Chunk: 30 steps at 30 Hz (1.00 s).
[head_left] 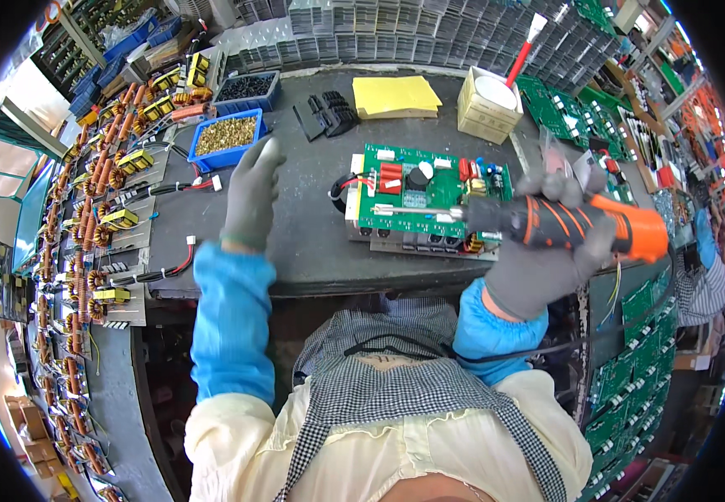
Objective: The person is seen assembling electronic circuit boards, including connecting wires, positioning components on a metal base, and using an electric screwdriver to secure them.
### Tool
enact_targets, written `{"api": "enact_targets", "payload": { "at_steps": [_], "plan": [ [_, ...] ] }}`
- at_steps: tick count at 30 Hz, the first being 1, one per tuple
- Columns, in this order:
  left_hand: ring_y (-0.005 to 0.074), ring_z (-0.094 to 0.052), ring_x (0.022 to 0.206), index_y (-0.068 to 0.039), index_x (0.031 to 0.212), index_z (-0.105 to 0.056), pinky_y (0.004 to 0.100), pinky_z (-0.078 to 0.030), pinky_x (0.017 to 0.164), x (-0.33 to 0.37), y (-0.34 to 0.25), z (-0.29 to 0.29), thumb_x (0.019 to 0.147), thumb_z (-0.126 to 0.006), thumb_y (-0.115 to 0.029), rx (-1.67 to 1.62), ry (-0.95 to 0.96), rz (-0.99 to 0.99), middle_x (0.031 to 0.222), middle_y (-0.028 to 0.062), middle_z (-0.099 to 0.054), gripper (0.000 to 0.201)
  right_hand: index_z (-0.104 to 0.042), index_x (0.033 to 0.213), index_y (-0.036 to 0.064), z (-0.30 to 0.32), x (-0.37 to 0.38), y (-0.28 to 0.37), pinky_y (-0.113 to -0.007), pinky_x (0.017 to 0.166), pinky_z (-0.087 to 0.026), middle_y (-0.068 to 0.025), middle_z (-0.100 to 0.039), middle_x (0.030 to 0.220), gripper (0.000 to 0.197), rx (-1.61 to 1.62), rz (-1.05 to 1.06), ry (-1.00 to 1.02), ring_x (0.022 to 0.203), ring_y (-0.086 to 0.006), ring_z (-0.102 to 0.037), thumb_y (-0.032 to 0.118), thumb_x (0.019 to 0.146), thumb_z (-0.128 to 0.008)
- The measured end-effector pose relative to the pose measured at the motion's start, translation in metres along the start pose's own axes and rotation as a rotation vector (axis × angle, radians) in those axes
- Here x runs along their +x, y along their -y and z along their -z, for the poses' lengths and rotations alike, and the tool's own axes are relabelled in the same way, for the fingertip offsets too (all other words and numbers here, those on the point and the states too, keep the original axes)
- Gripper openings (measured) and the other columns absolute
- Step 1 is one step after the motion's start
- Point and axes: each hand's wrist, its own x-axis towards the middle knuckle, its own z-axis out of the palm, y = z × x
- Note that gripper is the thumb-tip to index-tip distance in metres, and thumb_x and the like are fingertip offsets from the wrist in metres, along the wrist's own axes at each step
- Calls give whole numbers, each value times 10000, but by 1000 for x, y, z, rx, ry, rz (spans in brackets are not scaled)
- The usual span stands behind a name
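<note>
My right hand (551, 263), in a grey glove, wraps round an orange and black electric screwdriver (559, 224). Its long thin bit points left, over a green circuit board (438, 171) mounted on a metal base. Red and white parts, a black round part and a cable at the left edge show on the board. Beside the blue tray of small brass-coloured screws (227, 135) is my left hand (254, 197), also gloved. Its fingers are drawn together and curled; whatever may be between them is too small to make out.
Behind the board lie a stack of yellow sheets (396, 96), black parts (326, 115) and a box with a red-handled brush (525, 52). A tray of black pieces (247, 90) stands at the back left. Rows of coil assemblies (86, 243) line the left; green boards (634, 376) lie right.
</note>
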Motion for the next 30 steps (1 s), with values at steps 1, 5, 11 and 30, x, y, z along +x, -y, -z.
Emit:
{"api": "enact_targets", "payload": {
  "at_steps": [1,5,11,30],
  "plan": [
    [112,-511,831,0,1396,-639,276,-435,716,41,8,-2,1041,-657,-442,125,34,-15,1059,58,-655,567,-504,1484,53,-3,0,7,-502,947,-529,-90,-717,1024,630,13,24,2,962,-250,-649,451,1020,-658],
    [320,-702,1090,41,1330,-692,420,-536,943,183,56,12,952,-728,-573,947,-129,15,1208,200,-745,722,-478,1547,42,-5,1,8,-435,913,-515,-38,-533,1002,725,57,62,122,987,-215,-554,472,995,-664],
    [374,-708,1199,11,1214,-771,423,-538,1007,203,23,-45,843,-846,-576,1356,90,98,1277,221,-746,699,-437,1554,25,18,6,30,-445,900,-566,-42,-544,1022,759,-88,221,-27,954,-213,-577,496,999,-651],
    [59,-583,669,-18,952,-740,243,-441,604,-3,-50,-34,1072,-649,-317,208,339,-110,795,-20,-679,334,-402,1601,168,12,6,53,-512,939,-526,-58,-616,1037,711,-6,201,-3,1001,-231,-629,419,984,-650]
  ]
}}
